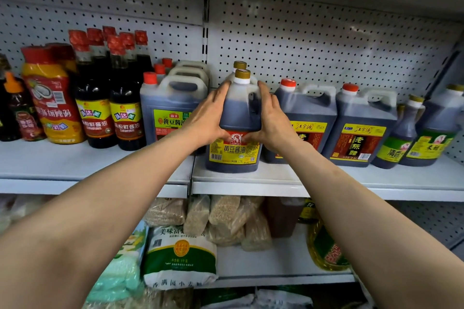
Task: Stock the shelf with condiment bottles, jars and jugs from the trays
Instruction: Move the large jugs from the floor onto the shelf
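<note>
A dark soy sauce jug [236, 150] with a gold cap and a yellow and red label stands near the front edge of the white shelf [251, 187]. My left hand [208, 115] presses flat against its left side, fingers straight and thumb lying on the label. My right hand [273, 120] presses the right side the same way, covering the handle. Directly behind it, a second gold cap [239, 65] shows where another such jug stands.
Red-capped soy jugs [170, 108] stand close on the left, with tall dark bottles [125, 108] beyond them. Vinegar jugs [361, 128] stand on the right. The lower shelf holds a flour bag [180, 256], noodle packs [226, 218] and an oil bottle [326, 248].
</note>
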{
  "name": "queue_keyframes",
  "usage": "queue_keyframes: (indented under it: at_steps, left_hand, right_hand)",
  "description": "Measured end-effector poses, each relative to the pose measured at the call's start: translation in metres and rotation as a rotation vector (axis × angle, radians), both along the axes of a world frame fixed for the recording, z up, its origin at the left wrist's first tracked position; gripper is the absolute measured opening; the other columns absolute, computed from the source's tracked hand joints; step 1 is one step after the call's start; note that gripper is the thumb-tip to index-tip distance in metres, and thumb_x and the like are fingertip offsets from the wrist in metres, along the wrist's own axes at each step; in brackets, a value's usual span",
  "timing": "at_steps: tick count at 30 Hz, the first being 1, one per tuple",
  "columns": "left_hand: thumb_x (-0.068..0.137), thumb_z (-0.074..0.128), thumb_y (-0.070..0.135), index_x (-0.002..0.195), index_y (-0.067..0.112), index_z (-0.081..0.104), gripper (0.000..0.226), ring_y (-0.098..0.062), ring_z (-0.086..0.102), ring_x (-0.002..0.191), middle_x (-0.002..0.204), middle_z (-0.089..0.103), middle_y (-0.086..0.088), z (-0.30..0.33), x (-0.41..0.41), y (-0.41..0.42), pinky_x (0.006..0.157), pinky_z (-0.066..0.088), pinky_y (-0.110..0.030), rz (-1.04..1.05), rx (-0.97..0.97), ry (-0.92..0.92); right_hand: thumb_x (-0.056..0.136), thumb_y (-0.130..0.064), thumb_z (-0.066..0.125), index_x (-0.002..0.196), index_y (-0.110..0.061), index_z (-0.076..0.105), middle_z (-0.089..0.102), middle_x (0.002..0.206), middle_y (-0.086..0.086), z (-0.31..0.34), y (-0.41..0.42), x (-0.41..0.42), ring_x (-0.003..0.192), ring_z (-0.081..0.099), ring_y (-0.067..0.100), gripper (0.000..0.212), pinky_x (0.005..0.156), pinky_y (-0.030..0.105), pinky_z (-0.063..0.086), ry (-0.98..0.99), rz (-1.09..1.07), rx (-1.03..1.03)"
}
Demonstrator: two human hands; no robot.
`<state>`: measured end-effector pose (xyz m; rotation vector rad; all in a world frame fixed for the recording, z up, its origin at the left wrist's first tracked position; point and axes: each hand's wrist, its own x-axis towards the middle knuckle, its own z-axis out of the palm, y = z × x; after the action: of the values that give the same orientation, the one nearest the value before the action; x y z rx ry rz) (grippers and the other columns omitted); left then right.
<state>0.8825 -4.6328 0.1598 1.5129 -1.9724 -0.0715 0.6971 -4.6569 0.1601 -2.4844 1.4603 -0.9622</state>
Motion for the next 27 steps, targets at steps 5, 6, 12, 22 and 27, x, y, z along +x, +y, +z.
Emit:
queue_keyframes:
  at_steps: [5,6,12,22,27]
  left_hand:
    - [0.051,0.097,0.017,0.156,0.03,-0.003,0.145,-0.033,0.046,0.132,0.156,0.029,-0.007,0.003,0.001,-0.013,0.104,0.045,-0.049,0.034,0.04,0.005]
    - [0.052,0.096,0.017,0.156,0.029,-0.003,0.145,-0.033,0.045,0.134,0.157,0.028,-0.006,0.003,0.001,-0.013,0.105,0.044,-0.048,0.04,0.043,0.001]
    - [0.071,0.087,0.021,0.158,0.019,-0.001,0.124,-0.03,0.035,0.142,0.164,0.017,-0.005,-0.005,-0.009,0.005,0.112,0.035,-0.041,0.177,0.065,0.014]
    - [0.073,0.085,0.03,0.147,0.026,0.036,0.088,-0.036,0.043,0.131,0.147,0.036,-0.013,-0.062,0.038,0.097,0.106,0.041,-0.042,0.406,0.219,0.225]
    - [0.073,0.085,0.033,0.138,0.028,0.046,0.076,-0.033,0.048,0.123,0.138,0.038,-0.013,-0.09,0.084,0.135,0.104,0.042,-0.04,0.347,0.257,0.213]
  right_hand:
    - [0.057,-0.024,0.096,0.158,-0.021,-0.005,0.032,0.148,0.011,0.001,-0.011,0.007,0.129,0.05,0.035,0.143,0.097,0.041,0.048,0.029,-0.04,0.013]
    - [0.057,-0.023,0.096,0.158,-0.02,-0.005,0.032,0.147,0.012,0.001,-0.011,0.007,0.129,0.049,0.035,0.143,0.097,0.042,0.048,0.027,-0.04,0.015]
    - [0.063,-0.024,0.093,0.157,-0.021,-0.012,0.029,0.15,0.016,0.0,0.0,0.005,0.13,0.049,0.039,0.142,0.099,0.049,0.049,0.013,-0.046,0.067]
    - [0.076,-0.036,0.083,0.15,-0.016,0.032,0.044,0.141,0.012,-0.044,0.073,0.013,0.13,0.04,0.035,0.092,0.099,0.043,0.041,0.031,-0.179,-0.029]
    - [0.074,-0.04,0.085,0.148,-0.023,0.039,0.04,0.145,0.01,-0.062,0.119,0.047,0.13,0.038,0.038,0.088,0.106,0.046,0.038,0.153,-0.168,0.081]
